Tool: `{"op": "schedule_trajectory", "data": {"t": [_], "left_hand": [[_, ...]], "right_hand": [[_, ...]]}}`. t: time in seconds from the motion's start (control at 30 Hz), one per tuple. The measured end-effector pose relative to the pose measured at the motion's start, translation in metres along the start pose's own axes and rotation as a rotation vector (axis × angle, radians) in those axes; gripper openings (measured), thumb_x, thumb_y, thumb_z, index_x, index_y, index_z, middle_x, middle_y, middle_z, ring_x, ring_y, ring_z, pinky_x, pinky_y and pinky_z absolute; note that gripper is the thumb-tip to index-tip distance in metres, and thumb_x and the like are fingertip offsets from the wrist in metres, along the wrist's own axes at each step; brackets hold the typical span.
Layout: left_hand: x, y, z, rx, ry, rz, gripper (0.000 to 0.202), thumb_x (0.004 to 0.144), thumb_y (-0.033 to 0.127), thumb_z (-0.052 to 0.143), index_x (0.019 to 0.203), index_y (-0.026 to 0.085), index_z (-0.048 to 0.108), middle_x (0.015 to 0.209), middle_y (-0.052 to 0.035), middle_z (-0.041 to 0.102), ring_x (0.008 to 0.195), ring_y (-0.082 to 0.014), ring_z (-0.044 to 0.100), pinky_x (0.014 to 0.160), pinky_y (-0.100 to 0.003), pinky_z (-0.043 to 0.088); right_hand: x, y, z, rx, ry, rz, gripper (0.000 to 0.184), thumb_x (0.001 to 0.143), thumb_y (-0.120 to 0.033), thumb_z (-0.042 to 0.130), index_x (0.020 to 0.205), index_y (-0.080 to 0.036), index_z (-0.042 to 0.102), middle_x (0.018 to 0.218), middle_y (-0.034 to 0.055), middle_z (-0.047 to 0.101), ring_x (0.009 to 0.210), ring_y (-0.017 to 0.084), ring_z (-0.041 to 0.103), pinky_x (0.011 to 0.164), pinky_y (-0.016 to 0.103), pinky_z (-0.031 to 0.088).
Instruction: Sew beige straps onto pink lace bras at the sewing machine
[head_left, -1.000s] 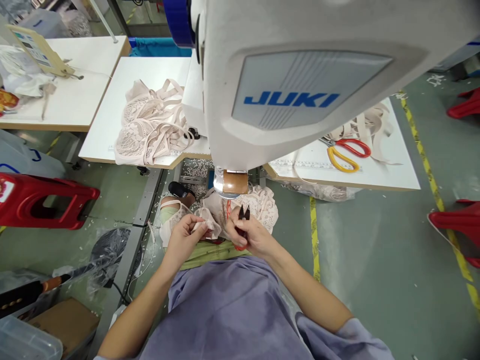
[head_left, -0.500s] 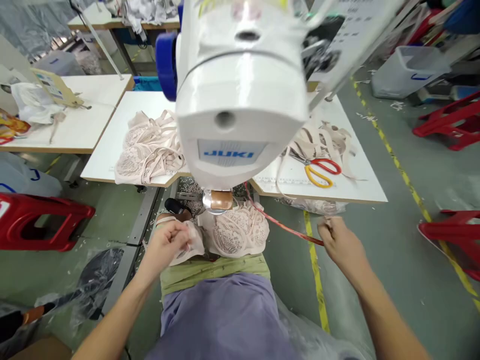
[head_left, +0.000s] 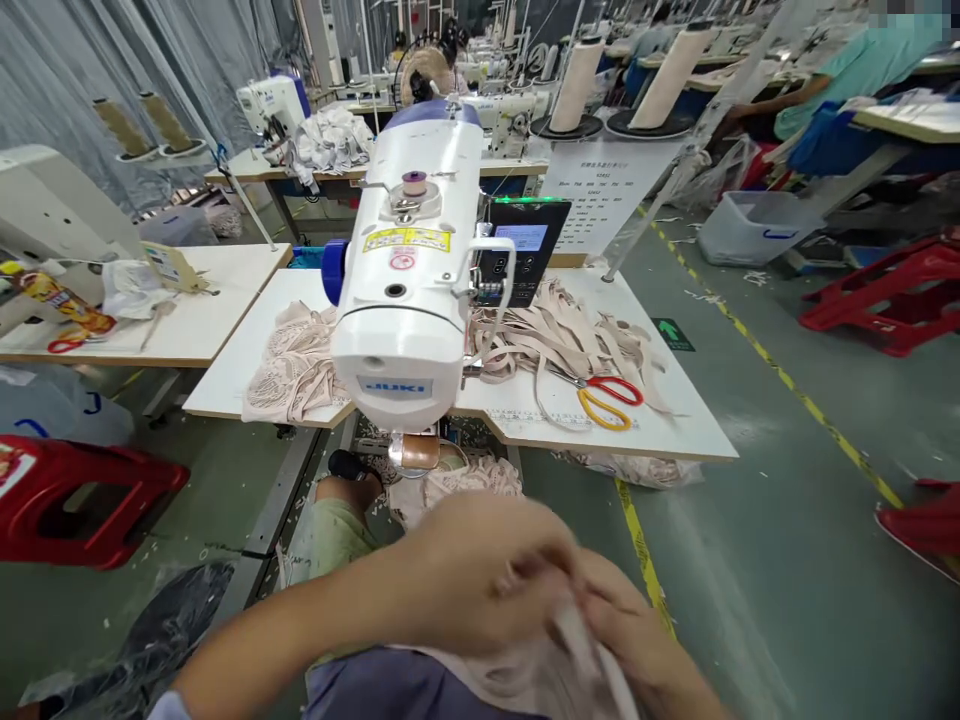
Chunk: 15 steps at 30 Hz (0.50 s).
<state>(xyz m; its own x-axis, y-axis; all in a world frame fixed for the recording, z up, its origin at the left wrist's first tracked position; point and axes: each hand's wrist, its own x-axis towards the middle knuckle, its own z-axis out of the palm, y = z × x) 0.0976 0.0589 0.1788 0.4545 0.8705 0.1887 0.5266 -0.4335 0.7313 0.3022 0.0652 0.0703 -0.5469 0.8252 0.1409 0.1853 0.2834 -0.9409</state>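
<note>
L hand [head_left: 480,575] & R hand [head_left: 637,640] both clamped on soft beige lace piece [head_left: 559,665] at 6 o'clock over lap, blurred. It's off the sewing machine [head_left: 405,300], not under needle. Crumpled lace pile [head_left: 292,365] at machine's 9, prob done; flat strap heap [head_left: 555,335] + scissors [head_left: 609,400] at 3, prob left to do

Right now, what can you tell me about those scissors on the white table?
The scissors have one red handle loop and one yellow one, plastic by the look of them, and thin grey metal blades that seem nearly closed. They lie flat on the white table near its front edge. The handles are toward the right, and the blades point left into the heap of beige straps. One strap curls round beside them. No hand touches them.
</note>
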Motion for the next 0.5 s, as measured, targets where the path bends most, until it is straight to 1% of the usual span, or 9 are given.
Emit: {"op": "schedule_trajectory", "data": {"t": [0.07, 0.1, 0.17, 0.23, 0.27, 0.33, 0.4, 0.43, 0.5], "left_hand": [[-0.012, -0.025, 0.003, -0.037, 0.167, -0.17, 0.018, 0.092, 0.022, 0.055, 0.106, 0.021, 0.066, 0.101, -0.0061, 0.074, 0.093, -0.0191, 0.068, 0.086, -0.03, 0.053], [-0.02, -0.037, 0.006, -0.06, 0.219, -0.273, 0.017, 0.094, 0.025, 0.055, 0.106, 0.02, 0.065, 0.103, -0.008, 0.073, 0.097, -0.0208, 0.067, 0.087, -0.032, 0.052], [-0.037, -0.057, 0.014, -0.155, 0.177, -0.423, 0.019, 0.098, 0.033, 0.053, 0.102, 0.02, 0.065, 0.098, -0.0067, 0.071, 0.092, -0.0203, 0.066, 0.079, -0.03, 0.052], [-0.051, -0.069, 0.021, -0.272, 0.089, -0.5, 0.025, 0.101, 0.04, 0.05, 0.1, 0.021, 0.065, 0.093, -0.0044, 0.069, 0.08, -0.0171, 0.064, 0.064, -0.025, 0.049], [-0.056, -0.073, 0.023, -0.285, 0.081, -0.507, 0.026, 0.101, 0.041, 0.049, 0.1, 0.02, 0.065, 0.092, -0.0041, 0.069, 0.077, -0.0162, 0.063, 0.059, -0.024, 0.046], [-0.062, -0.078, 0.027, -0.174, 0.127, -0.468, 0.025, 0.101, 0.039, 0.05, 0.098, 0.02, 0.065, 0.09, -0.0041, 0.068, 0.076, -0.0159, 0.062, 0.058, -0.023, 0.043], [-0.064, -0.082, 0.03, 0.033, 0.18, -0.361, 0.026, 0.101, 0.035, 0.05, 0.087, 0.019, 0.063, 0.078, -0.0021, 0.065, 0.069, -0.0145, 0.06, 0.057, -0.023, 0.04], [-0.065, -0.084, 0.031, 0.14, 0.198, -0.277, 0.029, 0.102, 0.032, 0.048, 0.082, 0.018, 0.061, 0.071, -0.0006, 0.063, 0.063, -0.0133, 0.057, 0.056, -0.024, 0.037], [-0.064, -0.087, 0.032, 0.311, 0.202, -0.076, 0.035, 0.105, 0.029, 0.042, 0.076, 0.018, 0.058, 0.063, 0.0013, 0.059, 0.053, -0.0115, 0.051, 0.051, -0.026, 0.03]], "right_hand": [[0.017, 0.001, 0.011, 0.04, 0.002, -0.003, 0.06, 0.101, -0.067, 0.038, 0.065, -0.021, 0.05, 0.06, 0.0, 0.054, 0.055, 0.015, 0.054, 0.052, 0.025, 0.042], [0.025, 0.002, 0.019, 0.042, 0.031, -0.008, 0.055, 0.103, -0.061, 0.04, 0.067, -0.021, 0.05, 0.061, -0.0009, 0.053, 0.056, 0.014, 0.051, 0.052, 0.024, 0.039], [0.036, 0.008, 0.037, 0.025, 0.094, -0.032, 0.051, 0.105, -0.055, 0.039, 0.07, -0.02, 0.051, 0.064, -0.0014, 0.052, 0.058, 0.013, 0.049, 0.054, 0.024, 0.036], [0.041, 0.013, 0.053, -0.002, 0.083, -0.07, 0.048, 0.107, -0.051, 0.037, 0.073, -0.021, 0.051, 0.066, -0.0013, 0.052, 0.06, 0.013, 0.047, 0.056, 0.025, 0.034], [0.042, 0.015, 0.059, -0.019, 0.065, -0.085, 0.046, 0.107, -0.049, 0.037, 0.074, -0.021, 0.051, 0.067, -0.0012, 0.052, 0.06, 0.013, 0.047, 0.057, 0.025, 0.033], [0.043, 0.017, 0.065, -0.035, 0.03, -0.09, 0.045, 0.108, -0.046, 0.036, 0.073, -0.021, 0.05, 0.068, -0.0011, 0.051, 0.061, 0.014, 0.045, 0.058, 0.027, 0.032], [0.043, 0.017, 0.067, 0.052, -0.005, -0.035, 0.045, 0.106, -0.049, 0.041, 0.073, -0.021, 0.051, 0.07, -0.0004, 0.051, 0.065, 0.015, 0.047, 0.061, 0.027, 0.035], [0.044, 0.017, 0.067, 0.158, -0.031, 0.022, 0.042, 0.103, -0.054, 0.047, 0.077, -0.021, 0.055, 0.075, 0.0006, 0.054, 0.07, 0.016, 0.051, 0.064, 0.027, 0.039], [0.045, 0.019, 0.068, 0.441, -0.113, 0.165, 0.043, 0.092, -0.065, 0.061, 0.099, -0.023, 0.064, 0.094, 0.0044, 0.062, 0.087, 0.02, 0.058, 0.076, 0.03, 0.047]]}}
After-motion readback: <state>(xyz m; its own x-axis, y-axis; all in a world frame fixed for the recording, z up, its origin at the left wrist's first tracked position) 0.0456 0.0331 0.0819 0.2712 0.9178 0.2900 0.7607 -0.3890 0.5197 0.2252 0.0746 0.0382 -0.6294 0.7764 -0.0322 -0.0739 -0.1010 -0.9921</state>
